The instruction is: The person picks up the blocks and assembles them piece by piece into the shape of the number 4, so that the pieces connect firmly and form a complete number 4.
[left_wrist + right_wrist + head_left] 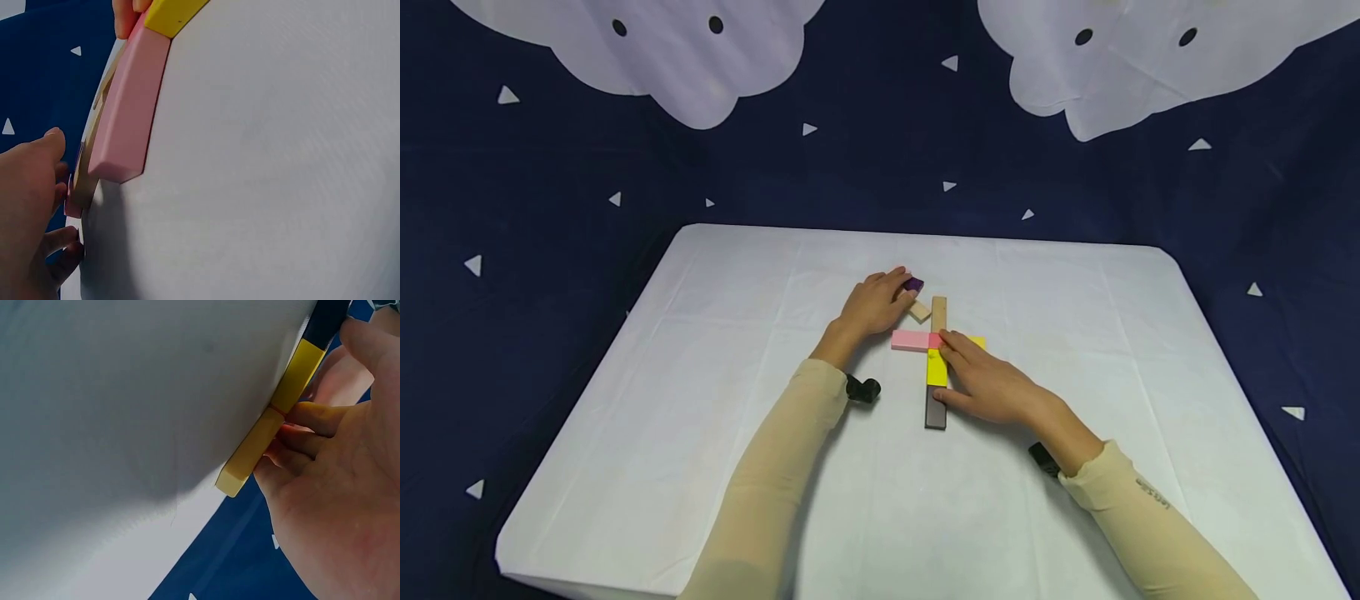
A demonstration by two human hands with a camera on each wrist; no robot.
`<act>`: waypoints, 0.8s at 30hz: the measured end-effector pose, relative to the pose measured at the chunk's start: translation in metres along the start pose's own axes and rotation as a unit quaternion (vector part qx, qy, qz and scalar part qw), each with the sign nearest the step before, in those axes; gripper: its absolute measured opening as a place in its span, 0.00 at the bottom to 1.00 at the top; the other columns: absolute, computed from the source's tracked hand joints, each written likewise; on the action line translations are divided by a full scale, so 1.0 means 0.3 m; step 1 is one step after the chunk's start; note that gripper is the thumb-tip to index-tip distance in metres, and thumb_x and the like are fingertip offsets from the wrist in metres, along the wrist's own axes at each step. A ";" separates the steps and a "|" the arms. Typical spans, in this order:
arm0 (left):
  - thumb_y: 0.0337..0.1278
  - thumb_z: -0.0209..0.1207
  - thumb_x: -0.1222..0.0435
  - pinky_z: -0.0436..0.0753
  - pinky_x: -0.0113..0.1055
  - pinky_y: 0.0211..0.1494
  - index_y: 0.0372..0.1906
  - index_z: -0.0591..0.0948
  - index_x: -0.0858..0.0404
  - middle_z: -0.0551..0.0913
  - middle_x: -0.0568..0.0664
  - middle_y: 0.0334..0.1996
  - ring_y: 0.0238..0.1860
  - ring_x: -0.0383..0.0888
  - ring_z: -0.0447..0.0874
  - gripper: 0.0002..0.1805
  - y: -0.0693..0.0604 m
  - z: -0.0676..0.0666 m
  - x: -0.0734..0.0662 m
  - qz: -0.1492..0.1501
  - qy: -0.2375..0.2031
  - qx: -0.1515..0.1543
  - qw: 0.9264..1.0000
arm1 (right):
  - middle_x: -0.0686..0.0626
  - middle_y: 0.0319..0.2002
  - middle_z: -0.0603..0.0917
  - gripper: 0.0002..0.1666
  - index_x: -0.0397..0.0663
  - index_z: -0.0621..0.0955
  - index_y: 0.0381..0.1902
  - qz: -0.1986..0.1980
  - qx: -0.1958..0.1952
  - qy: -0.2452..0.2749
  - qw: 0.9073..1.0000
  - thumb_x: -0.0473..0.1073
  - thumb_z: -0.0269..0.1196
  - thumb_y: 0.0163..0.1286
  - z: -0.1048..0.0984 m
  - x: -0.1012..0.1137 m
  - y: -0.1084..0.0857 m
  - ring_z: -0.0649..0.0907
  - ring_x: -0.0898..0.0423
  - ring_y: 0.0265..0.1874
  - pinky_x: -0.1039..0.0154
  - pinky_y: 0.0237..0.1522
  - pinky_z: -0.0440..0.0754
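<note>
In the head view, my left hand (874, 305) has its thumb and fingertips around a purple block (913, 284), beside a small wooden block (919, 312). Blocks form a cross: wooden (938, 312) at the far end, pink (910, 340) on the left, a darker pink piece (935, 341) in the middle, yellow (937, 367) and dark grey (936, 412) nearer, yellow (978, 342) on the right. My right hand (996, 387) rests along it, fingertips at the middle, thumb on the grey block. In the left wrist view, a pink end (73, 206) shows near my left fingers.
The white table (737, 483) has rounded corners and a lightly creased cover. A dark blue cloth (880, 167) with clouds and small white triangles hangs behind it. Dark wrist cameras (863, 389) sit at both sleeves.
</note>
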State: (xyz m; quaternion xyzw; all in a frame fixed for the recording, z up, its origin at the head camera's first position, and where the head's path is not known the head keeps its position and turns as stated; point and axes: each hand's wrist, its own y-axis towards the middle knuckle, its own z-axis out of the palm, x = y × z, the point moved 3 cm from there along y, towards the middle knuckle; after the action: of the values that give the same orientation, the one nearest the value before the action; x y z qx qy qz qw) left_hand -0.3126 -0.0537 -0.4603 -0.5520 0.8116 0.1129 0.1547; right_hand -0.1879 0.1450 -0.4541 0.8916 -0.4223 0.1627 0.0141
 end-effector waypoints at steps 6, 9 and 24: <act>0.71 0.41 0.45 0.60 0.47 0.67 0.71 0.66 0.56 0.61 0.46 0.72 0.69 0.51 0.60 0.31 -0.015 -0.003 0.022 -0.009 -0.023 -0.017 1.000 | 0.45 0.76 0.47 0.49 0.40 0.55 0.74 -0.002 -0.003 -0.003 1.000 0.66 0.53 0.69 0.003 0.005 -0.001 0.50 0.51 0.73 0.51 0.66 0.60; 0.73 0.41 0.48 0.59 0.46 0.68 0.70 0.67 0.56 0.62 0.45 0.71 0.69 0.50 0.60 0.28 -0.022 -0.005 0.031 -0.016 -0.027 -0.026 0.999 | 0.45 0.76 0.47 0.49 0.40 0.55 0.74 0.000 -0.003 -0.002 1.000 0.66 0.53 0.69 0.004 0.004 -0.001 0.49 0.51 0.73 0.51 0.66 0.60; 0.64 0.53 0.67 0.70 0.40 0.59 0.54 0.79 0.61 0.74 0.52 0.56 0.57 0.50 0.71 0.15 -0.037 -0.005 0.062 -0.013 -0.033 -0.114 0.993 | 0.46 0.76 0.45 0.50 0.40 0.54 0.75 0.004 0.009 0.004 1.000 0.67 0.52 0.69 0.000 0.002 0.000 0.48 0.51 0.73 0.51 0.67 0.58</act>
State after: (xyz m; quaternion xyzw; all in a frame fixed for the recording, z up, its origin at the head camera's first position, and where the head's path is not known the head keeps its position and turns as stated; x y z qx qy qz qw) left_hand -0.3090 -0.0742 -0.4658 -0.5727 0.7804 0.2210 0.1188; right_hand -0.1875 0.1445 -0.4540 0.8894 -0.4242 0.1702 0.0072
